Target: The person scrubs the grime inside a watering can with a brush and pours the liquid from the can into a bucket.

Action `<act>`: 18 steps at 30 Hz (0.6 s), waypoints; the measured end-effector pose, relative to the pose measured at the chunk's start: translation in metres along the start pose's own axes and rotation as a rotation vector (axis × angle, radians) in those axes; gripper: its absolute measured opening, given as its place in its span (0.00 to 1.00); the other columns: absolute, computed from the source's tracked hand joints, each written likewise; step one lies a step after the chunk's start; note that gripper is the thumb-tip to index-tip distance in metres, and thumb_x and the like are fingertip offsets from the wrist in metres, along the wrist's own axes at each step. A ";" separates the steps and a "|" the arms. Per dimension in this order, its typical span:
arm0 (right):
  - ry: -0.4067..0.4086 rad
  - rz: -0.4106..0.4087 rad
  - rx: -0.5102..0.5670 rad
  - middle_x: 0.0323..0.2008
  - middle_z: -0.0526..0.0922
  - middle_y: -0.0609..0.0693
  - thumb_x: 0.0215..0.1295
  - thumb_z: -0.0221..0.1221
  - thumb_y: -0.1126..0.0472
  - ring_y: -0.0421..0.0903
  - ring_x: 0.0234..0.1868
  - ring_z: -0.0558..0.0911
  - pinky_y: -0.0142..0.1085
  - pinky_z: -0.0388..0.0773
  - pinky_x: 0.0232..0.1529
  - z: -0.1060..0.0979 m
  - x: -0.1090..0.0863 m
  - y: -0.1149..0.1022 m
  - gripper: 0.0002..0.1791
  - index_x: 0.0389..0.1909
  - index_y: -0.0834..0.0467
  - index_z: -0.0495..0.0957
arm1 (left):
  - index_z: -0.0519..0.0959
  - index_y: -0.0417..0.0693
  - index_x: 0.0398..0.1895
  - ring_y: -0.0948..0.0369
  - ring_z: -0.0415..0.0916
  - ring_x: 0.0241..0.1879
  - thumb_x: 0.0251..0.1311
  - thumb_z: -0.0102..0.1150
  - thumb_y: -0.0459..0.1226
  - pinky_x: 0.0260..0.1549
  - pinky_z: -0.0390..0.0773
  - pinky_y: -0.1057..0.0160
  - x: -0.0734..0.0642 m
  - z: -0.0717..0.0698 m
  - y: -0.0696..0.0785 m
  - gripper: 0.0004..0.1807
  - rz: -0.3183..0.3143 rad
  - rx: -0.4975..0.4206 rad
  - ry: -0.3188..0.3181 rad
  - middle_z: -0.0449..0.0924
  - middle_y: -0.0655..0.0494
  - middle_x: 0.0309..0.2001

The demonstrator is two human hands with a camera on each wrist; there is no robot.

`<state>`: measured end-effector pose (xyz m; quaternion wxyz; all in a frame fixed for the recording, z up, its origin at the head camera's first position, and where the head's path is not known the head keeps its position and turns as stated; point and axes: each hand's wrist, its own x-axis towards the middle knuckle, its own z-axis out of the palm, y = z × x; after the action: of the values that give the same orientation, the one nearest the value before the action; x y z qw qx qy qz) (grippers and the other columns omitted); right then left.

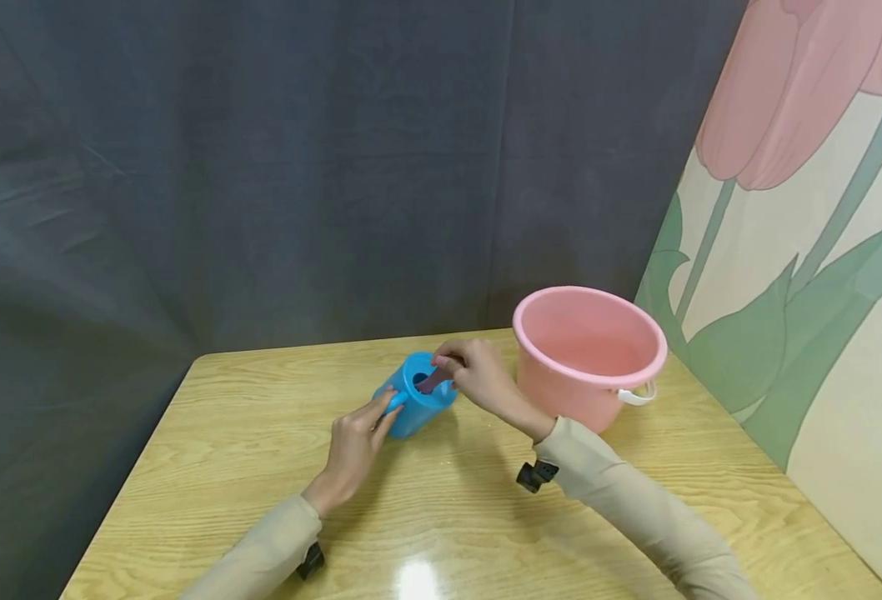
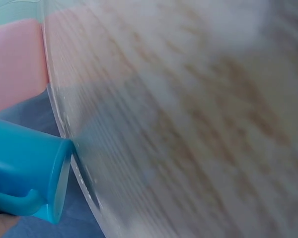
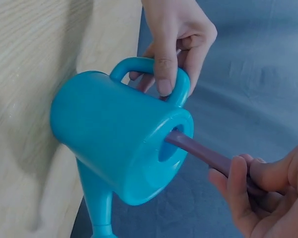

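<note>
A blue watering can [image 3: 109, 129] is tilted close over the table, its round top opening turned toward the right hand. My left hand [image 1: 354, 446] grips the can's loop handle [image 3: 134, 64], thumb over it and fingers behind. With the fingers of my right hand [image 1: 478, 379] I hold a purple stick-like handle [image 3: 208, 157], whose far end goes into the can's opening. That inserted end is hidden inside, so I cannot tell what tool it is. The spout [image 3: 97, 203] points down in the right wrist view.
To the right of the can stands a pink bucket [image 1: 561, 400] with a white grip on its bail. The wood-grain table [image 1: 261, 433] ends at a dark curtain [image 1: 336, 167] behind. A wall with painted tulips [image 1: 824, 275] borders the right side.
</note>
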<state>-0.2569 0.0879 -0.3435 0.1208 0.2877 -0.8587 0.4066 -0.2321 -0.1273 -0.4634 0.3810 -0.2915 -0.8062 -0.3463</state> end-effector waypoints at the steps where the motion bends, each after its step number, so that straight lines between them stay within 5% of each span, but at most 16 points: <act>1: 0.006 -0.006 -0.005 0.30 0.88 0.55 0.70 0.58 0.68 0.50 0.24 0.85 0.31 0.79 0.22 -0.001 0.000 0.000 0.08 0.36 0.66 0.86 | 0.82 0.38 0.54 0.47 0.82 0.46 0.57 0.67 0.25 0.38 0.84 0.53 0.000 0.000 0.000 0.20 0.001 0.000 -0.002 0.83 0.40 0.49; 12: -0.008 -0.017 -0.078 0.28 0.87 0.52 0.71 0.58 0.65 0.37 0.20 0.82 0.29 0.78 0.21 0.016 -0.003 0.000 0.09 0.37 0.61 0.86 | 0.82 0.38 0.54 0.47 0.82 0.46 0.57 0.67 0.26 0.39 0.84 0.55 -0.002 0.001 -0.001 0.20 -0.004 0.004 0.004 0.82 0.40 0.50; 18: -0.043 0.019 -0.022 0.33 0.87 0.56 0.71 0.56 0.68 0.41 0.21 0.83 0.29 0.79 0.23 0.022 -0.003 -0.001 0.09 0.39 0.65 0.85 | 0.81 0.36 0.55 0.46 0.82 0.47 0.56 0.67 0.26 0.38 0.84 0.56 -0.003 0.000 -0.002 0.20 0.004 -0.005 0.004 0.82 0.38 0.50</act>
<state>-0.2538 0.0718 -0.3582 0.1016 0.2869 -0.8682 0.3919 -0.2318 -0.1287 -0.4667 0.3828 -0.2935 -0.8039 -0.3481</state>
